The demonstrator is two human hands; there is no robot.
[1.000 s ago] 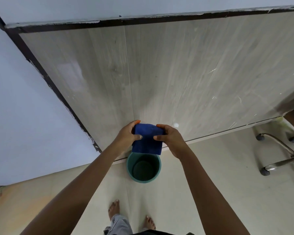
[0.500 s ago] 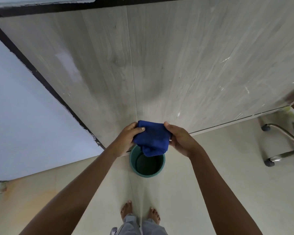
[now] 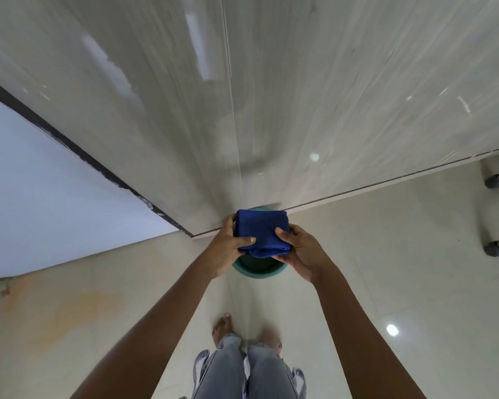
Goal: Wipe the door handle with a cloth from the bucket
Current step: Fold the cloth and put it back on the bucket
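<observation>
A folded dark blue cloth (image 3: 261, 232) is held flat between both hands, directly above a green bucket (image 3: 258, 269) that stands on the floor against the grey wood-grain door (image 3: 300, 96). My left hand (image 3: 228, 246) grips the cloth's left side with the thumb on top. My right hand (image 3: 300, 251) grips its right side, thumb on top. The cloth and hands cover most of the bucket; only its near rim shows. No door handle is in view.
A black door frame edge (image 3: 78, 151) runs diagonally at left, with a pale wall (image 3: 41, 203) beyond it. Chair casters (image 3: 494, 249) sit on the cream floor tiles at far right. My bare feet (image 3: 222, 329) and jeans are below the bucket.
The view has tilted down and closer to the door. The cloth, hanging loosely before, is now folded flat between both hands, still over the bucket.
</observation>
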